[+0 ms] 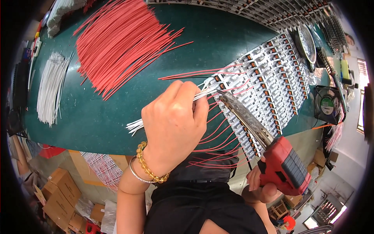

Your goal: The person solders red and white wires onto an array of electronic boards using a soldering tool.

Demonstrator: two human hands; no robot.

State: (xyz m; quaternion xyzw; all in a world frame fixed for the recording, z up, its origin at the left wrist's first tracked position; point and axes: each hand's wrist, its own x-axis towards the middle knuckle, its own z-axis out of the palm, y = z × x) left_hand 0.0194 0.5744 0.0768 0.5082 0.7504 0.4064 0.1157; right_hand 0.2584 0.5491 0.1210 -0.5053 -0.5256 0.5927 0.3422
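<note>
My left hand (173,117) is closed around a bundle of thin white wires (135,125). Their front ends stick out past my fingertips, at the near-left corner of a panel of small metal parts (269,78). In my right hand (263,186) is a red soldering gun (286,163), gripped by its handle. Its long metal nozzle (245,117) slants up to the left, and the tip is close to the white wire ends; I cannot tell whether they touch. Several red wires (214,134) hang from the panel's left edge. Loose red wires (194,74) also lie across its far corner.
On the green table (117,130) lie a large pile of red wires (120,46) and a smaller white wire bundle (52,89). More metal panels (253,11) fill the far edge. A round metal dish (306,45) and a black fan (326,104) stand right. Cardboard boxes (60,191) sit below left.
</note>
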